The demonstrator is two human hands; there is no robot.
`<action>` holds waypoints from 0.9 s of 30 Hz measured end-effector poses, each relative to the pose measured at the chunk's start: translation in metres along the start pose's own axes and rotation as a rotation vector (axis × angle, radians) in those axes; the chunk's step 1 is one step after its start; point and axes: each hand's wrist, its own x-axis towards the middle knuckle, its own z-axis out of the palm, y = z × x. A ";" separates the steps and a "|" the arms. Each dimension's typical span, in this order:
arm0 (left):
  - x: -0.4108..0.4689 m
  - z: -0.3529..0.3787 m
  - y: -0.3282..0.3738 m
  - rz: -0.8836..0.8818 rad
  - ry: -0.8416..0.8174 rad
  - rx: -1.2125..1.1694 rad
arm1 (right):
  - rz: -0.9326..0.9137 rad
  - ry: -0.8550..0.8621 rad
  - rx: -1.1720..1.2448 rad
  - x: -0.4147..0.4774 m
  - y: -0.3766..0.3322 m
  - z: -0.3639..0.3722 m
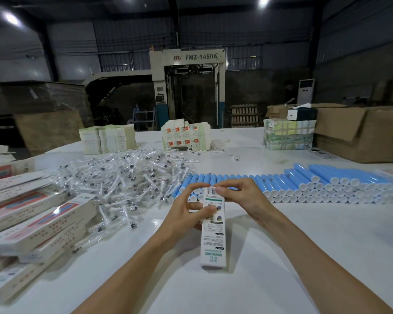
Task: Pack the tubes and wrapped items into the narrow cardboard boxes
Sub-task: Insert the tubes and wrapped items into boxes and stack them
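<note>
- Head view, step in hand: I judge this as closing the far end of the narrow box (pixel 212 225). The left hand (pixel 186 211) has thumb & fingers curled round its upper part. The right hand (pixel 238 197) pinches the top end.
- To do it well: hold firm w/o crushing the walls, fold the flap square, tuck straight in.
- Where: the box is held over the table (pixel 338 223), just in front of the blue tubes (pixel 304 186). The wrapped items (pixel 123 177) are piled to the left, w/ packed boxes (pixel 39 223) beyond.
- Hidden: can't tell if the box is loaded. The flap sits behind fingertips. Can't tell if the lower end touches the table. Small print unreadable.
</note>
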 end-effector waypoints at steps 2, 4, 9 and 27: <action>0.001 0.004 -0.001 -0.003 0.027 0.000 | -0.002 0.070 0.000 0.000 0.007 0.008; 0.002 0.008 -0.004 -0.020 0.071 -0.017 | 0.037 0.155 0.007 0.001 0.013 0.020; 0.006 0.001 -0.009 -0.027 0.174 -0.180 | 0.359 0.147 0.091 -0.004 0.013 0.032; 0.009 -0.003 -0.033 0.256 0.101 0.357 | 0.250 0.294 -0.393 -0.083 -0.030 -0.069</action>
